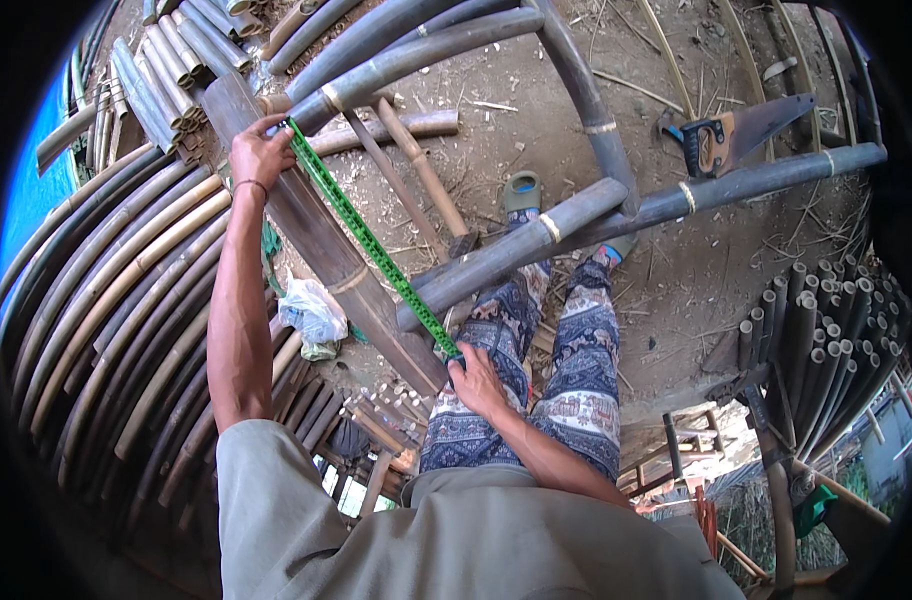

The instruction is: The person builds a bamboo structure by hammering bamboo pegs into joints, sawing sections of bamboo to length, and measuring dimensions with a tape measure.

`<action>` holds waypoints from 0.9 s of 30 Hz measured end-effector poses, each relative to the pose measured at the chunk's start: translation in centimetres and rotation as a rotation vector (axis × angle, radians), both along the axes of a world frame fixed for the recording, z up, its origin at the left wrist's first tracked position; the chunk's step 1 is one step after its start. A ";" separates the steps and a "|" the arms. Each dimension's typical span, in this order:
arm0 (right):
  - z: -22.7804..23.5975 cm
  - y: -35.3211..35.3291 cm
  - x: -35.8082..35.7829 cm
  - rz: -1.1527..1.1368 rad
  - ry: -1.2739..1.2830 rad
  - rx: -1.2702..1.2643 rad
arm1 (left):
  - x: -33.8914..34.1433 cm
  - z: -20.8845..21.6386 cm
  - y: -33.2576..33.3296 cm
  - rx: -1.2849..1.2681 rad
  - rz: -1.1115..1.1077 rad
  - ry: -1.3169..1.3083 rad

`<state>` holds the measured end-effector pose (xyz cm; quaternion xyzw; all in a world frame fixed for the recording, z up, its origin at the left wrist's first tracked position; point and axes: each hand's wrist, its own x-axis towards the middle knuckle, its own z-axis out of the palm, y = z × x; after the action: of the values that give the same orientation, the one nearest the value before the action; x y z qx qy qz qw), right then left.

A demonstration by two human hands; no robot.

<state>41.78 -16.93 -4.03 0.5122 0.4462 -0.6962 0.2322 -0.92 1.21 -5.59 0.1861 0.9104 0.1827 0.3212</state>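
Observation:
A green measuring tape [366,236] with dark markings is stretched taut between my two hands. My left hand [262,158] pinches its far end beside the end of a curved dark bamboo pole [416,55]. Nearer my body, my right hand [481,382] grips the other end close to my thigh. The tape spans the gap between that pole and a lower dark bamboo pole [516,250], both part of a bent frame. Under my left hand and along the tape lies a wide brown bamboo beam [321,245]. Fingers partly hide both tape ends.
A handsaw [746,135] rests by the frame's right pole. Long curved bamboo poles [126,310] are stacked at left, with cut pieces [176,60] beyond. A hammer [421,170] and a plastic bag [312,310] lie near the beam. Upright bamboo lengths [826,330] stand right.

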 end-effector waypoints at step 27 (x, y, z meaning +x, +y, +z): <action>0.1 -1.4 -0.5 -0.088 0.076 -0.051 | -0.9 -0.4 0.9 -0.074 -0.015 0.002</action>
<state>41.28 -18.33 -3.97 0.4984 0.4139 -0.7358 0.1972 -1.85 2.08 -6.00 0.1810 0.9155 0.1462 0.3282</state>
